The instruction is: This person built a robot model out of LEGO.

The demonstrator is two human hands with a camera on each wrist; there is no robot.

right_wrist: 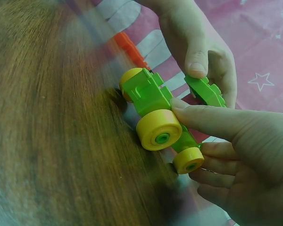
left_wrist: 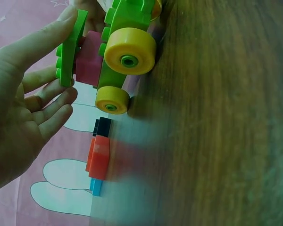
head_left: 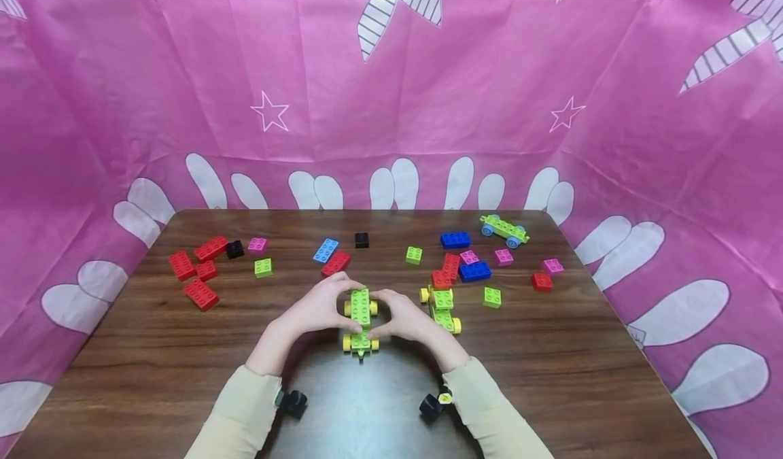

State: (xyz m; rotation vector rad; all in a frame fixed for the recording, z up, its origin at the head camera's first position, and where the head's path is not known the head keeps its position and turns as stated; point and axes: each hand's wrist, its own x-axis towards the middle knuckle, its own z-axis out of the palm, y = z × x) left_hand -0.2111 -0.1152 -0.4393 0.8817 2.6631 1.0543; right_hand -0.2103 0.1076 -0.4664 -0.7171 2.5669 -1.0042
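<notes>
A lime-green toy car base (head_left: pixel 361 343) with yellow wheels stands at the table's front middle, between the hands. Above its far part is a long lime-green brick (head_left: pixel 360 307), with a pink brick (left_wrist: pixel 89 59) under it in the left wrist view. My left hand (head_left: pixel 318 306) pinches the long brick between thumb and fingers, and the brick looks tilted there. From the other side, my right hand (head_left: pixel 406 317) holds the car base, thumb on its near part and fingers by the far wheel (right_wrist: pixel 188 160). The pink brick is hidden in the head view.
Right of the hands stands another green car (head_left: pixel 443 319) with yellow wheels. A green car base with blue wheels (head_left: pixel 504 230) is at the back right. Several red bricks (head_left: pixel 201 294) lie left; blue bricks (head_left: pixel 455 240), pink bricks (head_left: pixel 552 266) and a green brick (head_left: pixel 492 297) lie right.
</notes>
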